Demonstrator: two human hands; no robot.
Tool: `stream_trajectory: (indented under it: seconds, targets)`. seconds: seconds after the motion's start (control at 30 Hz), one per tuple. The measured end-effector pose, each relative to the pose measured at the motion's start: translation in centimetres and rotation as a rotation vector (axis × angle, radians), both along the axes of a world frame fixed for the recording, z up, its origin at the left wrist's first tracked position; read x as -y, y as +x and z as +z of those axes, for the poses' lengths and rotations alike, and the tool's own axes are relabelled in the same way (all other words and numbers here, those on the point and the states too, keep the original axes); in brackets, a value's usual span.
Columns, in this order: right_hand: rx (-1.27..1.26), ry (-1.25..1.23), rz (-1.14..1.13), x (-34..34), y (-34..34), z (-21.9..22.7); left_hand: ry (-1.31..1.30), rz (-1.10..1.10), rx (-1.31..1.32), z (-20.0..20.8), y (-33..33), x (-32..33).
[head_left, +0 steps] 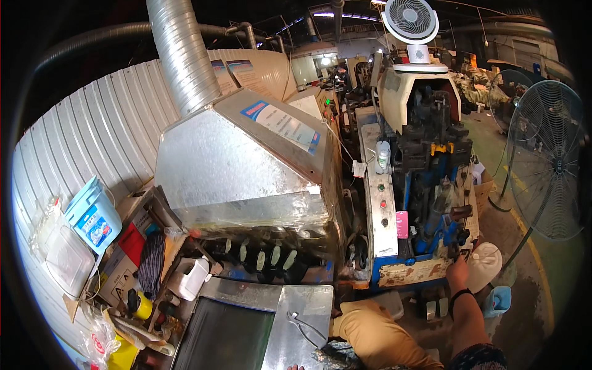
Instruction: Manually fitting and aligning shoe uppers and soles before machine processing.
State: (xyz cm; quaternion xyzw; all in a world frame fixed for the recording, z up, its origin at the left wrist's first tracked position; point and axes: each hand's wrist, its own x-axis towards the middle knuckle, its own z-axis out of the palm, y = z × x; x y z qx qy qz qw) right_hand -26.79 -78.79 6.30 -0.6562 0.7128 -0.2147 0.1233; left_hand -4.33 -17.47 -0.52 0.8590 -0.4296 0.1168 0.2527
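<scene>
My right arm, with a dark band at the wrist, reaches forward to the lower front corner of a blue and black machine (431, 203). There my right hand (457, 272) is closed against a small dark part; what lies in its fingers is hidden. Only the fingertips of my left hand (296, 367) show at the bottom edge, stretched out by a bare metal plate (296, 308). On that plate lie long-handled metal pliers (306, 328), apart from both hands. Between the plate and my right arm is my tan-clothed leg (379, 333).
Several dark shoe-shaped pieces (274, 258) stand under a metal hood (240, 166). A dark belt (225, 336) runs toward me. To the right are a white jug (485, 266), a blue container (497, 301) and a large standing fan (549, 160). A light-blue bucket (92, 216) stands at left.
</scene>
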Motion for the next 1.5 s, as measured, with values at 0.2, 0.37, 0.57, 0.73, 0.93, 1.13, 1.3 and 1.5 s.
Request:
stream_trajectory:
  seconds: [0.2,0.37,0.57,0.73,0.93,1.13,1.3,1.5]
  targets:
    - [-0.014,-0.017,-0.01,-0.4,0.6,0.9,-0.033,-0.002,-0.001,0.0,0.0,-0.1]
    - [0.017,-0.056,0.004,0.2,0.0,-0.6,-0.035,-0.013,0.001,-0.4,0.4,0.2]
    - [0.003,-0.063,0.007,0.3,0.0,-0.7,-0.022,0.007,-0.034,0.4,-0.2,0.2]
    - [-0.022,-0.055,-0.01,0.6,0.0,-0.9,-0.027,-0.002,-0.039,0.1,0.1,0.3]
    - [-0.032,-0.021,-0.018,0.1,-0.2,-0.5,-0.027,-0.007,-0.011,-0.5,0.0,-0.1]
    - [-0.039,-0.031,0.0,0.1,0.0,-0.4,-0.009,0.004,-0.041,0.1,-0.2,-0.1]
    - [-0.05,-0.051,0.017,-0.1,-0.1,-0.2,-0.01,0.009,-0.039,0.0,-0.2,0.0]
    - [-0.064,-0.03,0.038,-0.3,0.0,0.3,-0.029,0.009,-0.045,0.2,-0.1,0.2]
